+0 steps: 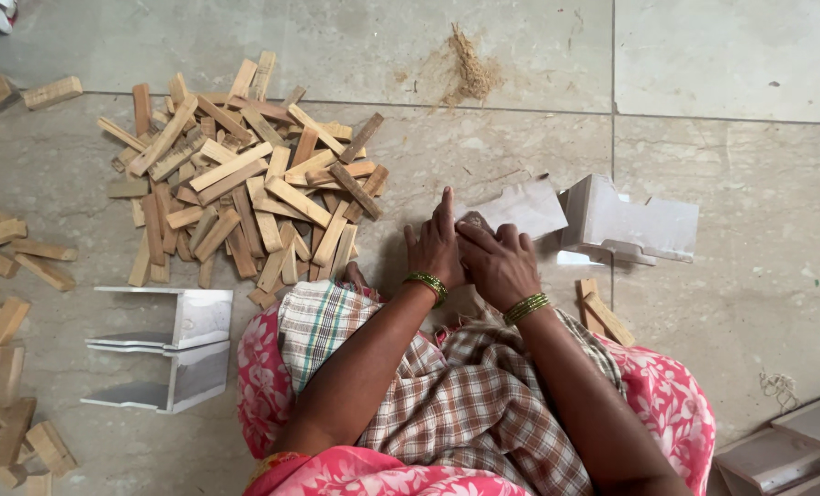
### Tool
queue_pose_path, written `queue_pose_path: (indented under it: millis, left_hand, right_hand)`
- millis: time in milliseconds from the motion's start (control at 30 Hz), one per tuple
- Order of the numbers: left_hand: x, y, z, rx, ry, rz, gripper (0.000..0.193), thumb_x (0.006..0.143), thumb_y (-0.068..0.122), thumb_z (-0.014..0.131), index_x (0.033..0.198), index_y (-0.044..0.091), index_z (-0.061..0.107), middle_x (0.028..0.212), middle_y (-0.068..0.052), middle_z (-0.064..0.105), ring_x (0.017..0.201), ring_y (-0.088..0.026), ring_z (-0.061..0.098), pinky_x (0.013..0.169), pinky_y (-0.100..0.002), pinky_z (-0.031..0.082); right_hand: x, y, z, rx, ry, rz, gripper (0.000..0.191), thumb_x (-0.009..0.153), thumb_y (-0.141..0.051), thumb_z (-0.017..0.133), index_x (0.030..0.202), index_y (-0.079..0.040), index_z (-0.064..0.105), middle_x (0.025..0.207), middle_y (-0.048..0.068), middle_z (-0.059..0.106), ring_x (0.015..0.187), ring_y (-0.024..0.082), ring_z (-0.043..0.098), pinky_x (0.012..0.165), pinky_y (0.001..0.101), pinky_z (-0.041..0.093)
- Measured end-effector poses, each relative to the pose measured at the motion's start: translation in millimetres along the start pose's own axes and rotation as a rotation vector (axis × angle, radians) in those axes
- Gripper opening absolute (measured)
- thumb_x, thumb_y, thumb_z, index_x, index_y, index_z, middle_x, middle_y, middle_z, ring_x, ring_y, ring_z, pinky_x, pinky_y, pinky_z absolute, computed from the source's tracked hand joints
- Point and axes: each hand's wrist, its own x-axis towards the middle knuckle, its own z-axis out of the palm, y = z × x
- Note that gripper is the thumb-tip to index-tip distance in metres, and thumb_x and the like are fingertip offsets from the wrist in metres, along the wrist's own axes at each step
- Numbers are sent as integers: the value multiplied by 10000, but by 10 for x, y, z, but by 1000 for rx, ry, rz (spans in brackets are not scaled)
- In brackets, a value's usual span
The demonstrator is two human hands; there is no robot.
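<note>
So both hands are bunched together over a small brown wood piece [473,220], pressing it against a white angled moulding section [520,207] on the floor, looks like the fitting step. Left hand [435,248] lies flat with one finger pointing far, right hand [497,262] has fingers curled down on the piece. Next move probably needs firm, straight pressure. Big pile of wood strips [244,174] sits far-left, another white section [630,220] just right, two loose strips [601,312] near the right wrist.
</note>
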Motion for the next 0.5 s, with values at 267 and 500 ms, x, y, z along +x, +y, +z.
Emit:
queue_pose_path:
  millis: [267,500]
  left_hand:
    - [8,40,-82,-6,-98,-35,1669,449,545,995,1588,201,-175,1615,-131,309,1414,-352,413,1164,-716,207]
    - [37,-84,22,6,-1,257,1451,512,470,984,1623,193,92,1627,-184,246,1503,-380,251,1211,-611,243]
  right_hand:
    - [62,747,-231,8,64,439,458,880,-123,684,1292,-321,707,1376,-35,695,968,247,626,863,389,490]
    - [-109,1000,-262,1198,345,659,411,1094,-148,610,1499,-78,627,1299,186,700,975,163,579,802,278,484]
